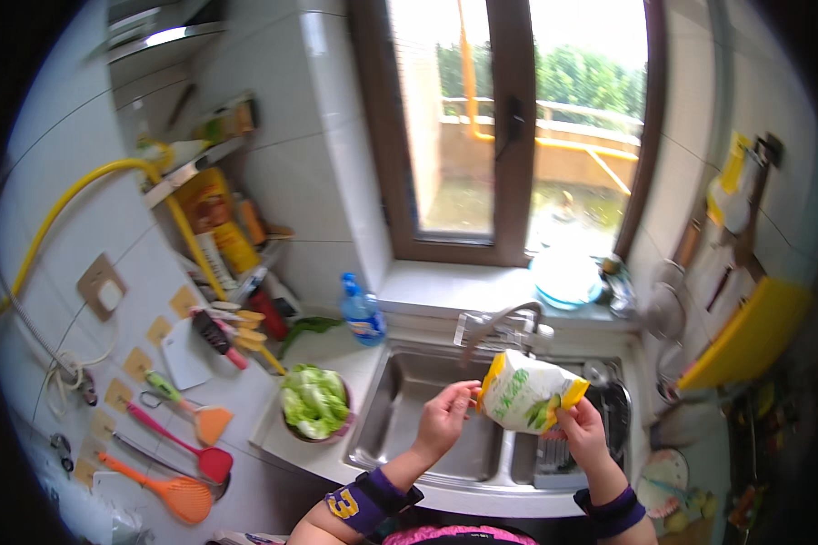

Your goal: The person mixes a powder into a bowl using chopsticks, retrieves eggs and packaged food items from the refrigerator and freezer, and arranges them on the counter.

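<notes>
Over the double-bowl steel sink (422, 415), a white and yellow plastic food bag (528, 392) with green print is held up. My right hand (581, 429) pinches its lower right corner between thumb and fingers. At the bag's left edge is my left hand (448, 415), thumb and fingers bent close to it; whether they grip the edge is not clear. Behind the bag stands a curved faucet (511, 313). A bowl of green lettuce leaves (315, 402) rests on the counter left of the sink.
A blue detergent bottle (363, 313) stands behind the sink's left corner. Kitchen utensils, among them an orange skimmer (180, 497) and a red spatula (215, 464), hang on the left wall. A yellow cutting board (750, 334) hangs at right. A clear blue-rimmed bowl (566, 279) sits on the windowsill.
</notes>
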The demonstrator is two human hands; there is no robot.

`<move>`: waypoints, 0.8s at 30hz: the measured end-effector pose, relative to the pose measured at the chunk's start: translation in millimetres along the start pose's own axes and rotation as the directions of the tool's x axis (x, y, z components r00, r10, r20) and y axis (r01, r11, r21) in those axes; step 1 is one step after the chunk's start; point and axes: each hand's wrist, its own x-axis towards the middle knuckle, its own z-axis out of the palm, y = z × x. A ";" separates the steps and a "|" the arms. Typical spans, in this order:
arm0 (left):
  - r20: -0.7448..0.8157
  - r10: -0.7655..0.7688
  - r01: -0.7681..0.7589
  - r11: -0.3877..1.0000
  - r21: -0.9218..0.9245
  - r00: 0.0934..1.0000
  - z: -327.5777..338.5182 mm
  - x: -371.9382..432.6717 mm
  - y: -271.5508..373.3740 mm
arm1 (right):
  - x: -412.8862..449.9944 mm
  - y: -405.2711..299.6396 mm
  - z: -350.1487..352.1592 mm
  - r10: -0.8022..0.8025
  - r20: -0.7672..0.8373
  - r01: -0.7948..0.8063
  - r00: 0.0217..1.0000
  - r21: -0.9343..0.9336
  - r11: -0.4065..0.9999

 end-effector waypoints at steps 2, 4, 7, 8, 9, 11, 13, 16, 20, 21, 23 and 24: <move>-0.143 -0.001 -0.012 0.996 -0.091 0.990 -63.8 1.0 12.2 | 50.8 -2.3 54.6 -0.065 0.127 0.070 0.990 -0.037 0.997; -0.258 0.041 -0.073 0.991 -0.116 0.965 -121.7 5.6 25.6 | 92.2 -11.9 110.7 -0.130 0.215 0.150 0.968 -0.080 0.985; -0.382 0.124 -0.167 0.983 -0.081 0.916 -188.9 7.8 50.6 | 150.6 -37.0 191.4 -0.214 0.310 0.249 0.926 -0.077 0.966; -0.399 0.151 -0.194 0.979 -0.068 0.904 -201.6 9.7 61.0 | 168.7 -47.2 213.9 -0.252 0.340 0.296 0.906 -0.084 0.951; -0.415 0.177 -0.216 0.975 -0.048 0.893 -215.5 12.2 73.2 | 186.1 -61.2 234.6 -0.293 0.377 0.353 0.879 -0.098 0.931; -0.435 0.213 -0.243 0.970 -0.014 0.875 -240.1 17.9 85.9 | 221.3 -85.1 283.5 -0.361 0.443 0.446 0.821 -0.101 0.889; -0.422 0.275 -0.295 0.955 0.017 0.864 -266.2 28.3 96.1 | 254.4 -109.1 334.0 -0.425 0.481 0.511 0.767 -0.058 0.858; -0.402 0.349 -0.359 0.932 0.055 0.847 -300.9 51.8 107.1 | 293.1 -147.2 412.7 -0.494 0.486 0.548 0.721 0.038 0.836; -0.402 0.405 -0.379 0.914 0.146 0.821 -339.2 73.5 132.5 | 323.4 -180.7 503.1 -0.564 0.511 0.621 0.649 0.072 0.780; -0.398 0.430 -0.392 0.903 0.177 0.810 -348.4 79.3 134.9 | 329.5 -184.2 522.9 -0.597 0.496 0.635 0.631 0.113 0.765; -0.390 0.485 -0.413 0.874 0.258 0.783 -367.1 86.1 146.1 | 337.0 -193.2 560.2 -0.636 0.488 0.645 0.598 0.178 0.743; -0.405 0.533 -0.454 0.846 0.282 0.743 -376.0 89.8 147.2 | 343.3 -193.4 577.4 -0.665 0.502 0.670 0.553 0.207 0.713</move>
